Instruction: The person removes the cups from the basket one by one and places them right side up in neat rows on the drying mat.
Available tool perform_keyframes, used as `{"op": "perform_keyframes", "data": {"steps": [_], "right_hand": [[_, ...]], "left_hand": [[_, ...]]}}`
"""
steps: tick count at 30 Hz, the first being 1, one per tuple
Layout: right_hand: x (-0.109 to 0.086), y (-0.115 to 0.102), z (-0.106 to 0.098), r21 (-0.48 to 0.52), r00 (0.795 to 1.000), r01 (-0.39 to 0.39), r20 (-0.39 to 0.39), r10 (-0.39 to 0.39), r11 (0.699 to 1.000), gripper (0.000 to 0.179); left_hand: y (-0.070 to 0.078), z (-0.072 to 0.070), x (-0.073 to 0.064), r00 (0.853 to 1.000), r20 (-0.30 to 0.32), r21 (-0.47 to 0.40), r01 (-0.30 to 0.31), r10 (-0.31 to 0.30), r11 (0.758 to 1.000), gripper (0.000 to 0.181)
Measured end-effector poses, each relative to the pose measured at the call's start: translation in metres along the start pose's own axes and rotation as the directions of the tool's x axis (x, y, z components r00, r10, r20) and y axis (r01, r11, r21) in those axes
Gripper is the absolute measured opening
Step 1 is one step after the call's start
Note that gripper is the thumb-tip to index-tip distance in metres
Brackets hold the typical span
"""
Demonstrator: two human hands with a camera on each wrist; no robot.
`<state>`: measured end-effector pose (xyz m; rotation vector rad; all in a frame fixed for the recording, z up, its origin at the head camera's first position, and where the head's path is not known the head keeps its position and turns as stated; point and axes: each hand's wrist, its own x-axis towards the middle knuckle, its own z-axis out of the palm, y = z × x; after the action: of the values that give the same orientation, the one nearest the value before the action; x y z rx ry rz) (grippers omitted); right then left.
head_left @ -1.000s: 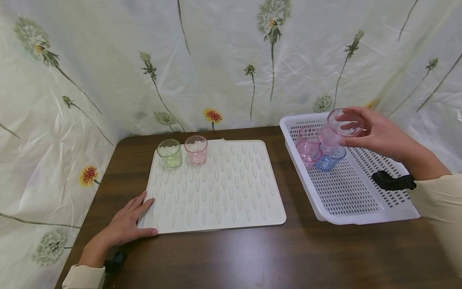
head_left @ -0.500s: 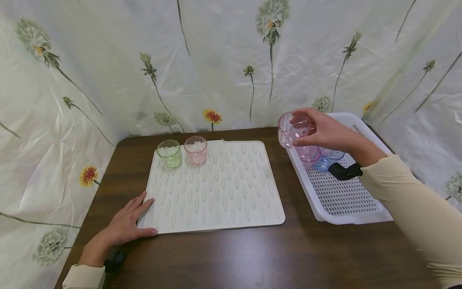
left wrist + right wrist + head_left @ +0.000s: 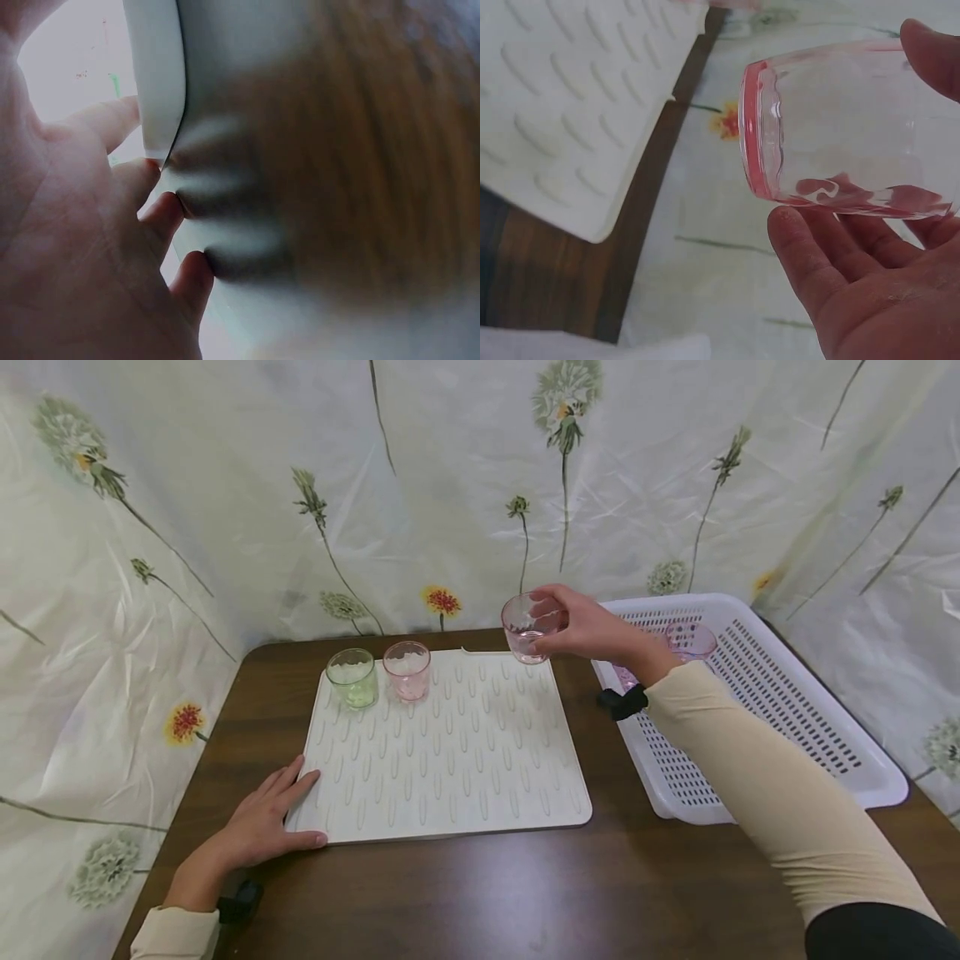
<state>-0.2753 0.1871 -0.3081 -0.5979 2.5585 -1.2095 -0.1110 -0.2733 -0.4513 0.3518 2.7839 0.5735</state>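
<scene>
Partly behind sleeve: basket | right hand: gripping pink glass | left hand: outspread, touching mat

The clear pink-tinted tumbler is gleaming, glass-like; the white rectangular mat is showing matt ridges; brown wood-grained table is shining; white perforated plastic basket is looking smooth; white flower-printed sheet is glistening, creased!

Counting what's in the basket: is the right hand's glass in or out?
Out: in the head view, the right hand holds the pink glass outside the basket, near the mat.
</scene>
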Motion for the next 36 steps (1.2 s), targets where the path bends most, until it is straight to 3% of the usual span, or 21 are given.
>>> {"op": "perform_keyframes", "data": {"steps": [5, 12, 24, 36], "right_hand": [[0.018, 0.003, 0.019, 0.047, 0.999, -0.003, 0.032, 0.002, 0.999, 0.081], [0.034, 0.016, 0.044, 0.002, 1.000, -0.029, 0.004, 0.029, 1.000, 0.082], [0.057, 0.019, 0.093, 0.179, 0.990, -0.130, -0.031, 0.138, 0.975, 0.074], [0.067, 0.023, 0.117, 0.258, 0.988, -0.147, -0.012, 0.155, 0.955, 0.074]], "left_hand": [[0.000, -0.001, 0.001, 1.000, -0.004, -0.010, -0.007, 0.007, 1.000, 0.098], [-0.002, -0.002, 0.002, 1.000, 0.010, -0.015, 0.005, -0.005, 1.000, 0.099], [-0.003, -0.001, 0.003, 1.000, 0.002, -0.019, -0.004, 0.004, 1.000, 0.098], [-0.002, -0.001, 0.003, 1.000, 0.018, -0.025, 0.020, -0.020, 0.999, 0.100]]}}
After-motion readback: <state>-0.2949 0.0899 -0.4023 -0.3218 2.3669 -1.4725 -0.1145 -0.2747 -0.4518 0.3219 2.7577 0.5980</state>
